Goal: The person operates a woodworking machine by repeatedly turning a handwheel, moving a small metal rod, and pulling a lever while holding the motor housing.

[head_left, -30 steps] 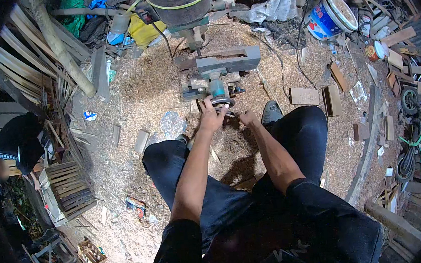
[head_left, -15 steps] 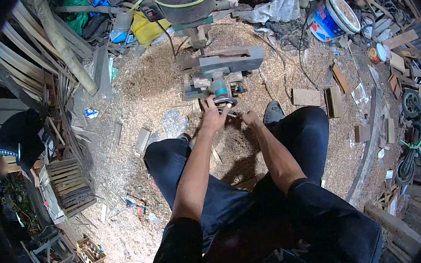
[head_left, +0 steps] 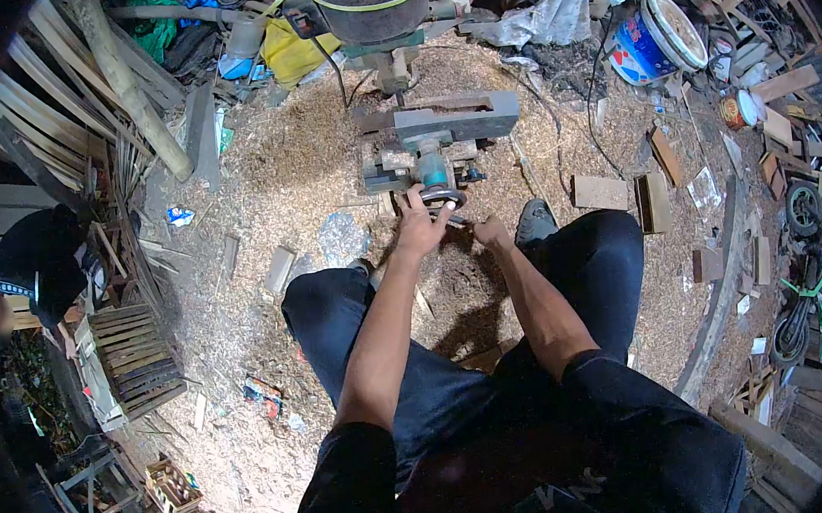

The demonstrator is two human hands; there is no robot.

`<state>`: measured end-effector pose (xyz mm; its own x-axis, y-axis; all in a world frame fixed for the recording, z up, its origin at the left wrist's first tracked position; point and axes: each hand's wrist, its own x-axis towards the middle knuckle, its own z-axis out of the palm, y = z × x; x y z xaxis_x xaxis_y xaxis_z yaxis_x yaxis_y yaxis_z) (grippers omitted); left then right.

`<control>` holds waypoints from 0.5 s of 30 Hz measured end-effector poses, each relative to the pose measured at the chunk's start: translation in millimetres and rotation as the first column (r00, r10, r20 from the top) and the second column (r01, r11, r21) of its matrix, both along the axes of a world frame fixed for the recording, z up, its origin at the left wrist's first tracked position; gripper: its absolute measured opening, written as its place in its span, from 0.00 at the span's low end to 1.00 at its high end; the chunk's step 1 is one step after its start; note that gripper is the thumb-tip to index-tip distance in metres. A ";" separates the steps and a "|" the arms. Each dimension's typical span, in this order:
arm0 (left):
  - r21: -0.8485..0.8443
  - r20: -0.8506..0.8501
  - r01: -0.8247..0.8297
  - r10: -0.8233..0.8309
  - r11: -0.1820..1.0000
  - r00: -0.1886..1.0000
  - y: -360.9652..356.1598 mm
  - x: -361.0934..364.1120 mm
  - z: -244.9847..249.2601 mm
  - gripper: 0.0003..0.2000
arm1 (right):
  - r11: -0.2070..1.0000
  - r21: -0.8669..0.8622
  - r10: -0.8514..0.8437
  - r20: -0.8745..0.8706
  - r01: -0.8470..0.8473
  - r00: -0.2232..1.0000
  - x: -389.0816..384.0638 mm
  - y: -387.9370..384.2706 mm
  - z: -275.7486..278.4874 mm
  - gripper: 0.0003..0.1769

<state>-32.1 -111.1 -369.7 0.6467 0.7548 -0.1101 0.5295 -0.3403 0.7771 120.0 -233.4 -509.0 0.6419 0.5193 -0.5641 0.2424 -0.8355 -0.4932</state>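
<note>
My left hand (head_left: pixel 420 231) is closed at the near side of a dark round handwheel (head_left: pixel 444 198), fingers over its left rim. My right hand (head_left: pixel 493 234) makes a fist just right of and below the wheel, around the end of a short metal lever (head_left: pixel 459 220). The wheel sits on the front of a machine's carriage with a teal cylindrical part (head_left: pixel 432 169). Beyond it, a long grey wooden piece (head_left: pixel 458 118) with a slot in its top lies across the carriage, below the large dark motor housing (head_left: pixel 370 6).
Wood shavings cover the floor (head_left: pixel 276 161). Wood blocks (head_left: pixel 599 191) lie right of my foot. A paint bucket (head_left: pixel 656 38) and a cable stand behind them. Planks and a pole (head_left: pixel 127 86) lean at left, where a person (head_left: pixel 35 260) bends by a slatted crate (head_left: pixel 132 364).
The view has shifted slightly. My left hand stays at the handwheel; more of the lever shows beside my right fist, which has barely moved.
</note>
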 end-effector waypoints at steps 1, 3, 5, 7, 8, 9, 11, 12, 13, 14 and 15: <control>0.000 -0.004 -0.004 0.004 1.000 1.000 0.1 0.4 0.3 0.38 | 0.999 -0.002 0.034 0.067 -0.034 0.997 -1.6 -0.7 0.4 0.37; -0.005 -0.013 -0.011 0.011 1.000 1.000 -0.9 0.5 0.9 0.38 | 0.999 0.027 0.022 0.244 -0.029 0.970 -5.2 -4.2 -13.6 0.36; -0.041 -0.008 -0.006 0.006 0.999 1.000 -1.5 0.3 10.4 0.38 | 0.994 0.106 -0.081 0.453 0.037 0.888 -7.1 -6.6 -55.4 0.34; -0.048 -0.010 -0.007 0.007 0.999 1.000 -1.4 0.1 11.1 0.38 | 0.992 0.116 -0.096 0.367 0.057 0.925 -14.9 -3.5 -1.4 0.32; -0.037 -0.014 -0.010 0.010 0.999 1.000 -1.4 0.2 9.1 0.38 | 0.990 0.120 -0.104 0.323 0.068 0.941 -18.1 -1.9 22.3 0.30; -0.027 -0.017 -0.014 0.013 1.000 1.000 -1.5 0.6 7.5 0.38 | 0.995 0.087 -0.062 0.293 0.038 0.954 -17.2 -1.6 16.3 0.29; -0.012 -0.003 -0.013 0.013 1.000 1.000 -0.9 0.9 4.9 0.38 | 0.999 0.025 0.019 0.228 -0.026 0.974 -11.9 -0.4 -11.2 0.28; -0.006 0.005 -0.012 0.012 1.000 1.000 -1.9 0.7 2.9 0.38 | 0.999 -0.006 0.052 0.182 -0.052 0.982 -10.5 0.5 -0.5 0.28; 0.004 0.011 -0.010 0.010 1.000 1.000 -1.9 0.7 0.3 0.38 | 0.996 -0.034 0.084 0.137 -0.080 0.987 -8.4 3.7 20.8 0.29; 0.017 0.018 -0.010 0.009 1.000 1.000 -1.0 0.7 -1.8 0.38 | 0.992 -0.058 0.114 0.092 -0.109 0.989 -6.8 6.4 35.8 0.30; 0.030 0.024 -0.010 0.010 0.999 1.000 -0.5 0.6 -2.9 0.38 | 0.992 -0.067 0.114 0.087 -0.109 0.990 -4.6 6.2 29.2 0.31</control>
